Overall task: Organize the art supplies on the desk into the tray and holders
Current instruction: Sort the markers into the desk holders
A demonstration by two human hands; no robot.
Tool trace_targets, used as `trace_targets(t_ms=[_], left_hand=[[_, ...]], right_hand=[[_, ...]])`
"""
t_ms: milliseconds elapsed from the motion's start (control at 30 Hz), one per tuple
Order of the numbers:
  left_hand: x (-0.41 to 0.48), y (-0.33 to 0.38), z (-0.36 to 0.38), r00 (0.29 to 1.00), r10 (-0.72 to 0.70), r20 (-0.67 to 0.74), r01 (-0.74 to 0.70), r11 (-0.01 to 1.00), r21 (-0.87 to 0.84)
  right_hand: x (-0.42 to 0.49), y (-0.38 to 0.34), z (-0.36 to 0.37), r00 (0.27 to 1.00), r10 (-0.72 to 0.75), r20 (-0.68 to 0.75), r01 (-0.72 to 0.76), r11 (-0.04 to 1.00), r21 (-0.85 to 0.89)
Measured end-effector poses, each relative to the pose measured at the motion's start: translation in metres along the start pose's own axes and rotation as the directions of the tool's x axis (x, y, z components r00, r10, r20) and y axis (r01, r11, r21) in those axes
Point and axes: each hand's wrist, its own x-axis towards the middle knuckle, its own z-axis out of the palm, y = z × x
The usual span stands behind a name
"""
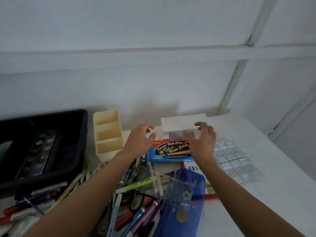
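Black tray (pixel 51 113) held only palettes (pixel 42 147); pens (pixel 71 190) lay unsorted and the holder (pixel 107 134) empty, so most remained. Your left hand (pixel 140 141) hovered loose, holding nothing; your right hand (pixel 203 141) met the box (pixel 179 124), its grip perhaps closing, I cannot tell.

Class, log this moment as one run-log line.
left hand: open, beside white holder | right hand: at holder, grip unclear | pens: loose on desk

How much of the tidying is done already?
Just started. Done: the paint sets lie in the black tray. In hand: the left hand and right hand are at the white box. Left: the cream holder looks empty, and the pile of pens, blue paint box and blue pencil case lie on the desk.
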Motion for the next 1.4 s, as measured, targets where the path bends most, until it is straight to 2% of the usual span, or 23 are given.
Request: trace_targets(t_ms=[67, 133, 300, 367, 433, 533, 733, 800, 900, 1000, 1067, 1133, 1267, 1400], left_hand=[[0.021, 0.001, 0.015, 0.987, -0.107, 0.118, 0.098, 0.992, 0.082], [0.034, -0.001, 0.029, 0.971, -0.162, 0.177, 0.145, 0.984, 0.105], [0.045, -0.01, 0.053, 0.958, -0.167, 0.231, 0.15, 0.985, 0.09], [0.051, -0.023, 0.062, 0.945, -0.174, 0.277, 0.165, 0.985, 0.056], [0.05, -0.023, 0.062, 0.938, -0.184, 0.295, 0.171, 0.983, 0.07], [0.04, -0.01, 0.059, 0.941, -0.179, 0.286, 0.15, 0.981, 0.119], [0.033, -0.015, 0.065, 0.956, -0.203, 0.213, 0.214, 0.977, -0.028], [0.034, -0.013, 0.06, 0.958, -0.218, 0.184, 0.219, 0.976, 0.012], [0.033, -0.016, 0.051, 0.968, -0.209, 0.139, 0.19, 0.972, 0.139], [0.034, -0.028, 0.045, 0.964, -0.221, 0.15, 0.169, 0.939, 0.3], [0.031, -0.03, 0.041, 0.925, -0.269, 0.268, 0.154, 0.911, 0.382], [0.023, -0.03, 0.041, 0.905, -0.277, 0.323, 0.155, 0.921, 0.357], [0.005, -0.037, 0.041, 0.954, -0.168, 0.25, 0.097, 0.957, 0.274], [-0.007, -0.041, 0.032, 0.965, -0.094, 0.246, 0.043, 0.977, 0.208]], right_hand=[[0.008, 0.019, -0.003, 0.995, 0.091, 0.036, -0.087, 0.991, -0.098], [0.016, 0.033, -0.004, 0.985, 0.155, 0.077, -0.146, 0.983, -0.114], [0.035, 0.047, -0.003, 0.961, 0.23, 0.15, -0.241, 0.968, 0.062], [0.044, 0.05, -0.001, 0.939, 0.297, 0.175, -0.324, 0.935, 0.147], [0.054, 0.057, 0.002, 0.924, 0.335, 0.185, -0.357, 0.929, 0.102], [0.062, 0.065, 0.004, 0.949, 0.276, 0.152, -0.283, 0.959, 0.024], [0.063, 0.044, 0.007, 0.988, 0.141, 0.063, -0.153, 0.948, 0.277], [0.065, 0.031, 0.009, 0.99, 0.109, 0.093, -0.136, 0.913, 0.383], [0.068, 0.013, 0.009, 0.995, 0.032, 0.099, -0.072, 0.899, 0.432], [0.074, -0.003, 0.013, 0.996, -0.061, 0.067, 0.029, 0.913, 0.408], [0.078, -0.016, 0.017, 0.991, -0.115, 0.064, 0.081, 0.92, 0.385], [0.081, -0.029, 0.023, 0.983, -0.175, 0.063, 0.141, 0.923, 0.357], [0.084, -0.052, 0.04, 0.938, -0.342, 0.062, 0.318, 0.916, 0.245], [0.078, -0.067, 0.056, 0.873, -0.472, 0.12, 0.456, 0.879, 0.141]])
